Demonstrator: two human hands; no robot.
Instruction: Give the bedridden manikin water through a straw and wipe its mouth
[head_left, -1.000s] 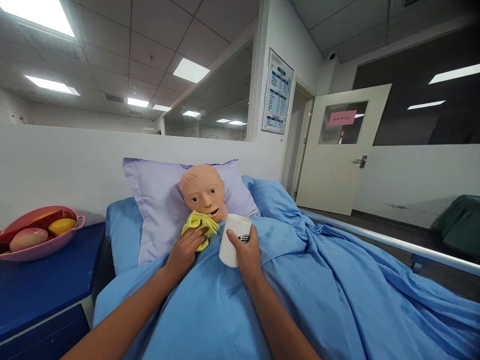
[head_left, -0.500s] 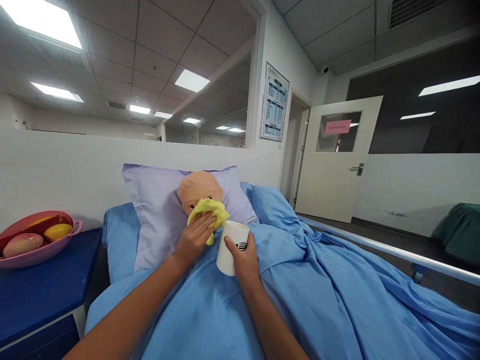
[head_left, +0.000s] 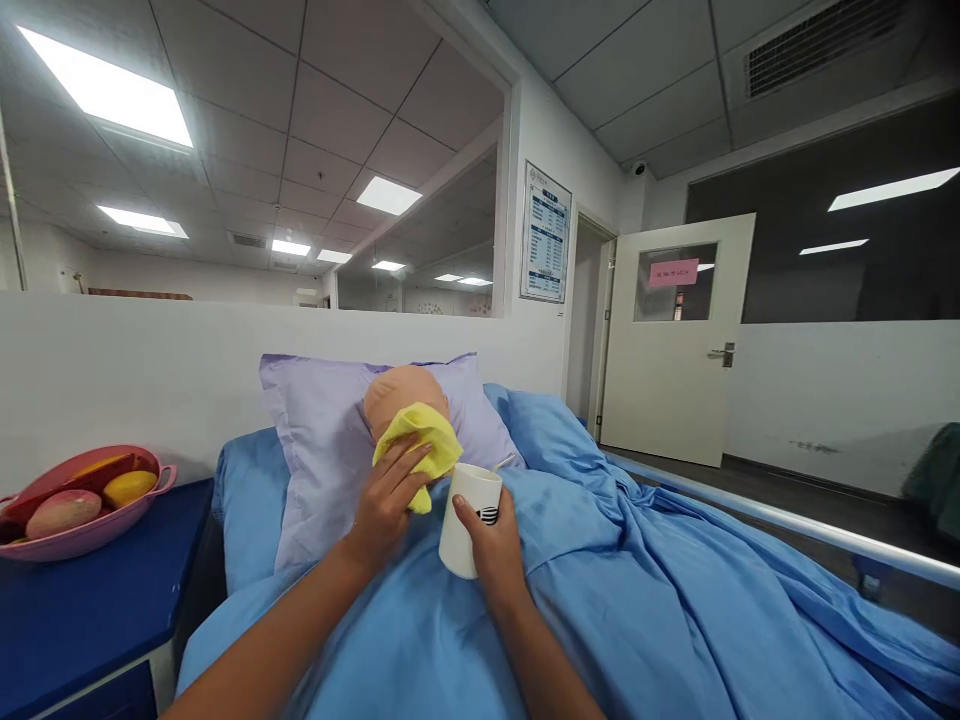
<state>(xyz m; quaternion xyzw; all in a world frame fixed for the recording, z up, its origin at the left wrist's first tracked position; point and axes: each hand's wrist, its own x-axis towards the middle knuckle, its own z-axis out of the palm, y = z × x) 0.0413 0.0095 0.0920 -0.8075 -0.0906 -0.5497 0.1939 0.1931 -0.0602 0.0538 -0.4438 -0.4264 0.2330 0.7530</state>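
— Textures, nearest first?
— Rumpled blue sheet [head_left: 637, 600], soft folds across the whole bed. Smooth white cup [head_left: 469, 500], cylindrical, black stripes on its side. Fluffy yellow cloth [head_left: 420, 435], bunched. Plump lilac pillow [head_left: 315, 450] under a smooth bald manikin head [head_left: 401, 385].
— Surroundings?
— Blue cabinet [head_left: 82, 610] at left, bearing a pink bowl [head_left: 154, 470] of round fruit [head_left: 64, 510]. Metal rail [head_left: 787, 520] along the right of the bed. White partition behind, chart [head_left: 545, 247] on the wall, pale door [head_left: 667, 370] standing open, tiled ceiling with lit panels.
— Grips?
— Left hand [head_left: 386, 505] wrapped round the cloth, fingers curled, pressing it over the manikin's face. Right hand [head_left: 491, 540] closed round the cup, thumb across the front, holding it upright just beside the cloth, low over the sheet.
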